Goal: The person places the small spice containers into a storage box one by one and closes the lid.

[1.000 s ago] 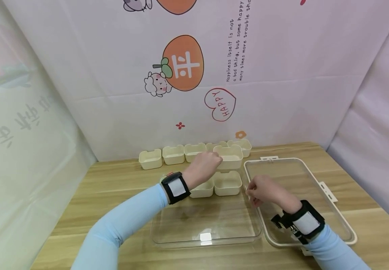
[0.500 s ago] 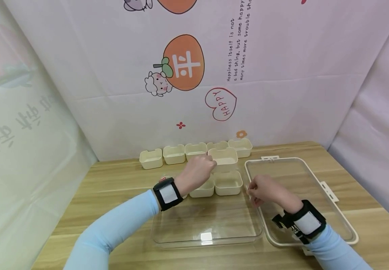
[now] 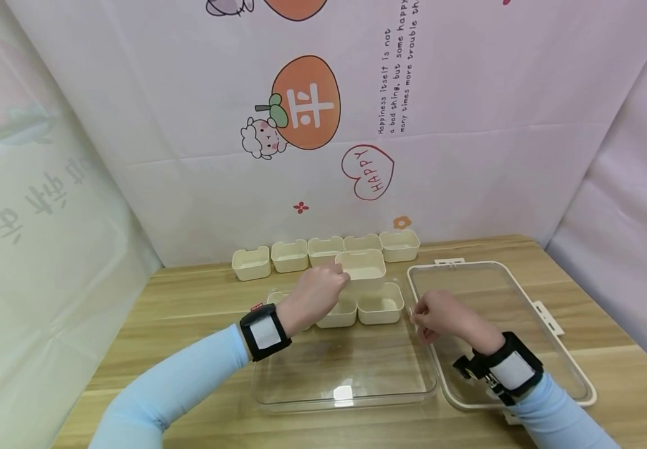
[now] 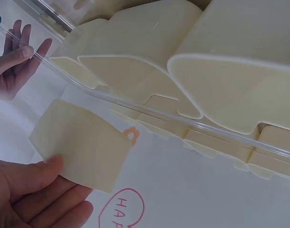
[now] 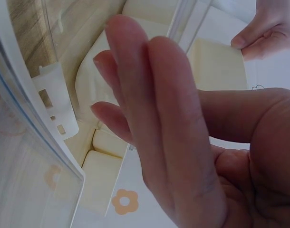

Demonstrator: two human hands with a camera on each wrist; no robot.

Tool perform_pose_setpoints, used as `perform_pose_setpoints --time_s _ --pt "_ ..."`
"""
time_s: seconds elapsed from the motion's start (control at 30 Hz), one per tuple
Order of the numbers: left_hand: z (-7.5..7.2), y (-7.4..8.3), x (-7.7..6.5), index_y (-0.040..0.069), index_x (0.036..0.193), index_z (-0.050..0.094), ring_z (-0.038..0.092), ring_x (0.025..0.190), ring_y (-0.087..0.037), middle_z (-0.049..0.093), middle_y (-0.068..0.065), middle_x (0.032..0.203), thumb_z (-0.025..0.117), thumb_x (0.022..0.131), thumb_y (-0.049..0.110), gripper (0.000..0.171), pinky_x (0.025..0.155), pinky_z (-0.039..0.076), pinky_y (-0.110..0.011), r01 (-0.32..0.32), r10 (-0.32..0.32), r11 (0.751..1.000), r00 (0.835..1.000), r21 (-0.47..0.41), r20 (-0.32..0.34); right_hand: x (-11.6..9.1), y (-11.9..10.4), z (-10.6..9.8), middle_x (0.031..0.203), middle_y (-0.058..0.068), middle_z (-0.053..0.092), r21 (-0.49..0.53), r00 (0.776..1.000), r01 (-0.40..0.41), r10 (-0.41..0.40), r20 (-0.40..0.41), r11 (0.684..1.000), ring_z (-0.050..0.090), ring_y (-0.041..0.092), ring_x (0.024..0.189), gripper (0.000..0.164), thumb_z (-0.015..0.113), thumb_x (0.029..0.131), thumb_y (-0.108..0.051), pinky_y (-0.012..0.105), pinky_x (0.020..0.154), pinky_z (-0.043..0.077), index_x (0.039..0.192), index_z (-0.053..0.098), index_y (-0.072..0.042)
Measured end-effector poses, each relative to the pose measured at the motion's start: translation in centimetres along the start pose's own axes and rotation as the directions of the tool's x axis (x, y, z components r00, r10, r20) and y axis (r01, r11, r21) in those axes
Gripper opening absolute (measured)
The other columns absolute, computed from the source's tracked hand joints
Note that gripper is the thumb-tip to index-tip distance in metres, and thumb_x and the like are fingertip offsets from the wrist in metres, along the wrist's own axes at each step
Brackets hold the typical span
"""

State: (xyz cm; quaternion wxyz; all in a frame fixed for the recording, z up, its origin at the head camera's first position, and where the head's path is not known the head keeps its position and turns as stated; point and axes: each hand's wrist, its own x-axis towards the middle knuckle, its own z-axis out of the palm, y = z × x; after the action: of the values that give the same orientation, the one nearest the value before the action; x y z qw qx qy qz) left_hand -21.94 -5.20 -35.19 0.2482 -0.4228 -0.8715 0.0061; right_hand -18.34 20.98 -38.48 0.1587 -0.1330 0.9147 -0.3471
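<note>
My left hand (image 3: 313,294) pinches a small cream plastic bin (image 3: 364,264) at its left side, thumb on one face in the left wrist view. This bin hangs over the far part of a clear plastic box (image 3: 346,399). Inside the box, cream bins (image 3: 381,304) stand side by side along the far wall; my left hand and wrist partly hide those on the left. By the box's right wall is my right hand (image 3: 438,315), its fingers (image 5: 178,109) fairly straight with nothing visible between them. It overlaps the near-left edge of the white-rimmed clear lid (image 3: 486,293).
Several more cream bins (image 3: 252,264) form a row at the back of the wooden table (image 3: 189,324), against a printed cloth (image 3: 200,206). White clips (image 3: 546,318) stick out from the lid's sides. Cloth also hangs at left and right.
My left hand has moved left and slightly down with the cream bin, across the bins in the box. My right hand, the box and the lid have stayed put.
</note>
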Motion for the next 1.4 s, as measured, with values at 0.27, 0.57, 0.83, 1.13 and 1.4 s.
perform_pose_setpoints --time_s 0.27,0.57,0.83,1.13,1.4 --pt "-0.6 0.2 -1.3 0.009 0.077 0.069 0.053 0.062 -0.011 0.058 0.000 0.070 0.051 0.080 -0.010 0.026 0.049 0.043 -0.021 0.005 -0.006 1.000 1.000 -0.017 -0.010 -0.1 -0.1 -0.1 0.067 0.011 0.068 -0.001 1.000 -0.004 0.004 0.004 1.000 0.067 0.019 0.055 0.017 0.056 0.090 -0.002 0.028 0.053 0.055 0.093 0.065 0.013" --pt "-1.0 0.2 -2.8 0.009 0.074 0.068 0.055 0.066 -0.010 0.059 0.001 0.070 0.051 0.083 -0.012 0.027 0.056 0.047 -0.021 -0.009 0.009 1.000 0.999 -0.009 -0.037 0.1 0.1 -0.1 0.067 0.009 0.068 -0.017 1.000 0.000 0.000 0.002 1.000 0.067 0.018 0.055 0.018 0.057 0.090 -0.002 0.028 0.053 0.055 0.095 0.066 0.012" --pt "-1.7 0.4 -4.2 0.009 0.074 0.067 0.060 0.070 -0.010 0.062 0.001 0.071 0.051 0.077 -0.016 0.029 0.058 0.049 -0.020 -0.010 0.009 1.000 0.999 -0.016 -0.049 0.1 0.2 0.0 0.068 0.010 0.068 -0.035 1.000 -0.002 0.002 -0.003 0.999 0.067 0.017 0.053 0.017 0.058 0.089 -0.003 0.027 0.053 0.055 0.093 0.067 0.011" --pt "-2.0 0.3 -5.8 0.009 0.078 0.070 0.067 0.084 -0.015 0.069 -0.002 0.080 0.058 0.073 -0.012 0.025 0.077 0.055 -0.026 -0.005 0.005 1.000 0.999 0.003 -0.035 0.2 0.1 0.1 0.070 0.011 0.069 -0.014 1.000 -0.016 0.016 -0.003 1.000 0.066 0.017 0.055 0.019 0.057 0.090 -0.004 0.027 0.054 0.055 0.096 0.066 0.011" --pt "-2.4 0.4 -7.3 0.010 0.075 0.068 0.062 0.073 -0.011 0.064 0.001 0.074 0.073 0.072 -0.002 0.013 0.066 0.053 -0.022 -0.006 0.005 1.000 0.999 -0.013 -0.043 0.2 0.1 0.0 0.068 0.010 0.068 0.005 1.000 -0.017 0.017 0.000 1.000 0.066 0.016 0.056 0.019 0.056 0.090 -0.003 0.027 0.054 0.056 0.096 0.066 0.011"
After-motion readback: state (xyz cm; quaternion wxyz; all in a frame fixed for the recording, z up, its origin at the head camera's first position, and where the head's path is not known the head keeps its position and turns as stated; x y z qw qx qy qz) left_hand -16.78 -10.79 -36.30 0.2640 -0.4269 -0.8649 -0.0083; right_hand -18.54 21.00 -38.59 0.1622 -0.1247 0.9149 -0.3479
